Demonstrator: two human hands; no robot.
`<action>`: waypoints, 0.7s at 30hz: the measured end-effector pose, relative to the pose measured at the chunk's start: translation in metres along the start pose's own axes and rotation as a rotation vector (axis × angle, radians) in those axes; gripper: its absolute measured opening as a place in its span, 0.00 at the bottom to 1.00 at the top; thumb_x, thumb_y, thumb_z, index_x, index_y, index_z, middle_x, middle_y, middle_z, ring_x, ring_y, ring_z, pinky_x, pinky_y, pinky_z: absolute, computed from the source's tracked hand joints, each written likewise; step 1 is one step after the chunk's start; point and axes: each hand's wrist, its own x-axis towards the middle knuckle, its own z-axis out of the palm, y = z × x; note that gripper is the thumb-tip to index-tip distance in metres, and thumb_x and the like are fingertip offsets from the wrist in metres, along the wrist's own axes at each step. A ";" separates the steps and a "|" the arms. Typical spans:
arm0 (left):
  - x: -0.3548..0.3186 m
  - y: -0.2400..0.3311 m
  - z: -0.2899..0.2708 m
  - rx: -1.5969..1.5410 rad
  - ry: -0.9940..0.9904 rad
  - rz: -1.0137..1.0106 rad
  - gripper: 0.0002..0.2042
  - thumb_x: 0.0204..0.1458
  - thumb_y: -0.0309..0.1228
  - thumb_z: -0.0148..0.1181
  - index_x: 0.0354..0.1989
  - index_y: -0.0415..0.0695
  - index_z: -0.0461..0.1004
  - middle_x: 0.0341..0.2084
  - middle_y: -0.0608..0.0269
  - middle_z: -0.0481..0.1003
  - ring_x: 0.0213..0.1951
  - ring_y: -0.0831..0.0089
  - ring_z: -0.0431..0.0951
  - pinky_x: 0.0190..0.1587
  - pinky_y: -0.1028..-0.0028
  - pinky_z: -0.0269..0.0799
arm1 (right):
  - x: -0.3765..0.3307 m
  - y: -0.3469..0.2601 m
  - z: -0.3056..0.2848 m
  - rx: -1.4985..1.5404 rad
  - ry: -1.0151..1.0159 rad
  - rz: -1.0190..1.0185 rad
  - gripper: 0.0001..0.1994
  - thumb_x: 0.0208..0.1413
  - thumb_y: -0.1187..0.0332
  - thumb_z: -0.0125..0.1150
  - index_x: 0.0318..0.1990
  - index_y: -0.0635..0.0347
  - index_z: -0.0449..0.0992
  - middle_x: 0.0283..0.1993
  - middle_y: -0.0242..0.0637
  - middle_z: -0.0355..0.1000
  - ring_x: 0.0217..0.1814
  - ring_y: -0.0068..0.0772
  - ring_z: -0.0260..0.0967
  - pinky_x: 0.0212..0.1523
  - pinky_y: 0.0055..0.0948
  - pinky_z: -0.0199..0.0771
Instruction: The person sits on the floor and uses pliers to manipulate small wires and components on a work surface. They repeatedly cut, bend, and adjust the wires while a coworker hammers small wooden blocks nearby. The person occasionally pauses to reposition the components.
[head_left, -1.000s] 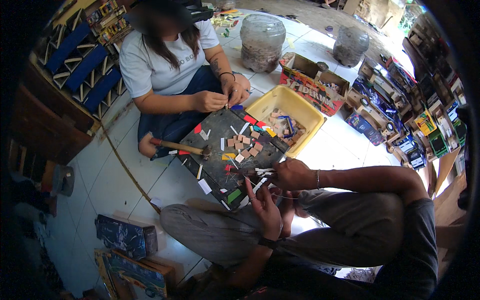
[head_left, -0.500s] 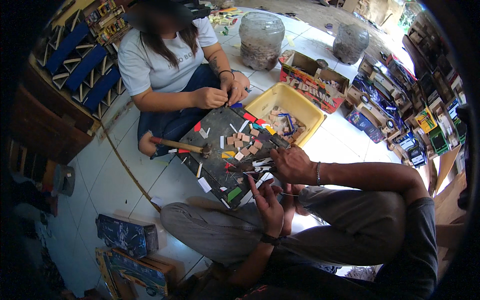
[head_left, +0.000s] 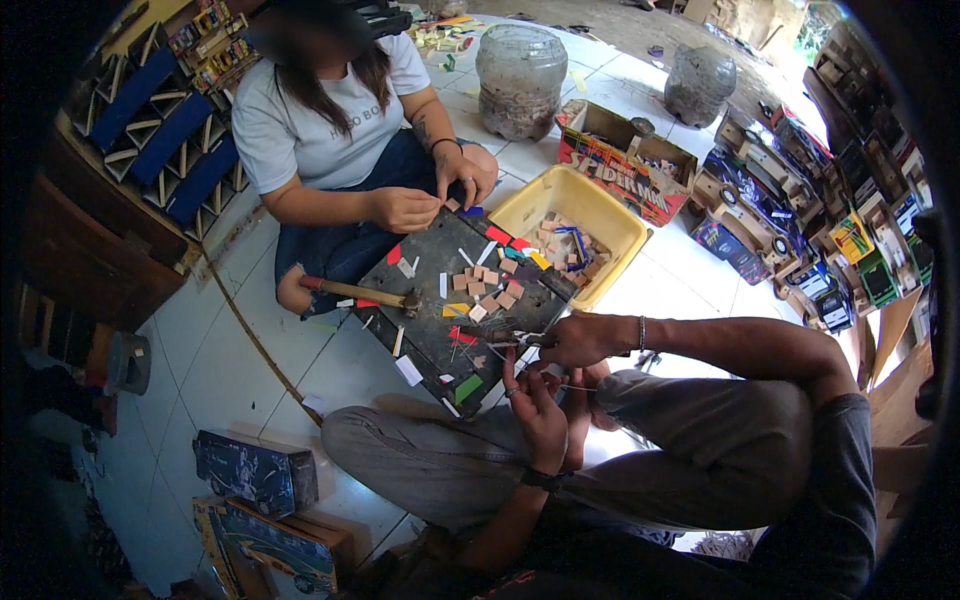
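Note:
My right hand (head_left: 580, 340) is closed round the handles of pliers (head_left: 508, 338), whose dark jaws reach left over the near right part of a black work board (head_left: 425, 290). Just below, my left hand (head_left: 537, 412) has its fingers bent around a thin, pale wire (head_left: 590, 388) that runs off to the right. Its index finger points up toward the jaws. Whether the jaws touch the wire I cannot tell. Small wooden blocks (head_left: 488, 303), coloured strips and a green piece (head_left: 464, 388) lie on the board.
A hammer (head_left: 360, 292) lies across the board's left side. Opposite sits a co-worker, hands (head_left: 410, 208) at the board's far edge. Beyond the board's right stand a yellow tub (head_left: 625, 215) of blocks and a cardboard box (head_left: 625, 180). Toy vehicles (head_left: 765, 215) crowd the right.
My right hand has come down slightly with the pliers, its wrist flatter. The left hand has barely moved. The co-worker's hands have drawn apart a little.

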 end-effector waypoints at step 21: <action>-0.003 0.000 0.006 -0.130 -0.047 -0.114 0.14 0.67 0.32 0.42 0.55 0.38 0.58 0.37 0.59 0.71 0.40 0.75 0.75 0.49 0.75 0.74 | -0.009 -0.009 -0.017 0.016 0.023 -0.028 0.17 0.57 0.61 0.50 0.41 0.69 0.73 0.32 0.54 0.75 0.35 0.49 0.75 0.39 0.44 0.73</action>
